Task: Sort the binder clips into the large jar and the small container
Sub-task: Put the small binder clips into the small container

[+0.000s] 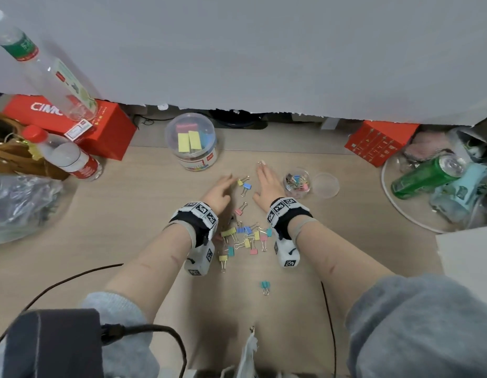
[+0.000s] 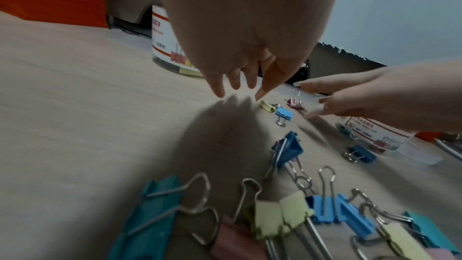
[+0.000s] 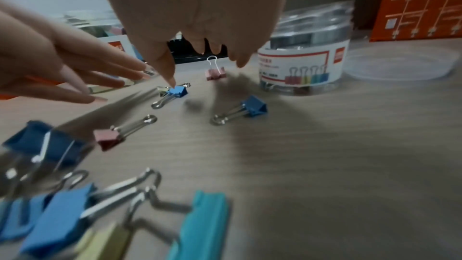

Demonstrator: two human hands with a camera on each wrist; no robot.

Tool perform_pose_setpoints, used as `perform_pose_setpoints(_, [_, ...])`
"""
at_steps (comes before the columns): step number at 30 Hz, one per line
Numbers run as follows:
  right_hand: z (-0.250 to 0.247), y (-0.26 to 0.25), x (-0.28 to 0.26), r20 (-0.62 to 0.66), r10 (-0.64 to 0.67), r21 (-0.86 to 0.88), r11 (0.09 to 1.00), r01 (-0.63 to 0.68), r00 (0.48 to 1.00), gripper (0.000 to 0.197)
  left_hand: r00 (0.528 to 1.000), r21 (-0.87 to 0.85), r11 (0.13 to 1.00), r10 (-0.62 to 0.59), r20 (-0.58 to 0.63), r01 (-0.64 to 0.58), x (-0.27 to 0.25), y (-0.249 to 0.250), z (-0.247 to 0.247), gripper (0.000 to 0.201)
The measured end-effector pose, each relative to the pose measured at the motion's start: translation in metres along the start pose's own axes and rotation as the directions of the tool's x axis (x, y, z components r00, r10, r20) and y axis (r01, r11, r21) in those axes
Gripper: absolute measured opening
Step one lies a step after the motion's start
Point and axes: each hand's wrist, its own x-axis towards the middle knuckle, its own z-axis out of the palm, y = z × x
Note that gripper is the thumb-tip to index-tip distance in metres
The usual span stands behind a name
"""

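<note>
1. My left hand (image 1: 220, 190) hovers over the worktop (image 1: 127, 214) with its fingers stretched out and loose, holding nothing; in the left wrist view the fingertips (image 2: 219, 92) point down above their own shadow.
2. My right hand (image 1: 266, 184) is spread flat and relaxed as well, gripping nothing. In the right wrist view its thumb tip (image 3: 171, 81) comes down on or just above a small light blue clip (image 3: 178, 92); I cannot tell whether they touch.
3. That light blue clip lies between my two hands, touching a small yellow clip (image 1: 240, 182).
4. The large jar (image 1: 192, 144) stands on the far side of the blue clip, its clear lid on, with big yellow, pink and blue clips inside.
5. The small container (image 1: 296, 182) stands to the right of the blue clip, just past my right hand, open and holding a heap of small coloured clips. Its clear lid (image 1: 325, 185) lies flat beside it, further right.
6. A small pink clip (image 1: 239, 211) lies nearer to me than the blue clip, by itself.
7. Nearer still, between my wrists, lies the main pile of binder clips (image 1: 245, 238), yellow, blue, pink and teal, large and small mixed.
8. One teal clip (image 1: 265, 285) lies alone, closest to me of all.
</note>
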Motion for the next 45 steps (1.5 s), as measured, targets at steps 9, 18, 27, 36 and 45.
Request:
perform_pose_setpoints(9, [0.024, 0.006, 0.006, 0.03, -0.017, -0.006, 1.0, 0.017, 0.999, 0.058, 0.992, -0.036, 0.998, 0.056, 0.116, -0.052, 0.013, 0.003, 0.006, 0.053])
perform_pose_setpoints(18, [0.054, 0.008, -0.055, -0.073, -0.008, 0.401, 0.915, 0.036, 0.997, 0.041, 0.969, -0.142, 0.99, 0.05, 0.241, -0.016, -0.029, -0.015, 0.009, 0.038])
perform_pose_setpoints(27, [0.06, 0.024, -0.074, -0.137, 0.152, 0.276, 0.955, -0.109, 0.979, 0.043, 0.991, 0.056, 0.998, 0.016, 0.134, -0.024, -0.05, -0.035, -0.005, 0.05])
perform_pose_setpoints(36, [0.062, 0.019, -0.123, -0.077, 0.174, 0.195, 0.968, -0.156, 0.982, 0.09, 0.98, 0.314, 0.948, -0.005, 0.196, -0.058, -0.071, -0.045, -0.008, 0.083])
perform_pose_setpoints(45, [0.097, 0.025, -0.171, 0.096, 0.106, -0.058, 0.993, -0.1, 0.99, 0.116, 0.972, 0.513, 0.845, 0.035, 0.233, -0.154, -0.089, -0.066, 0.002, 0.12])
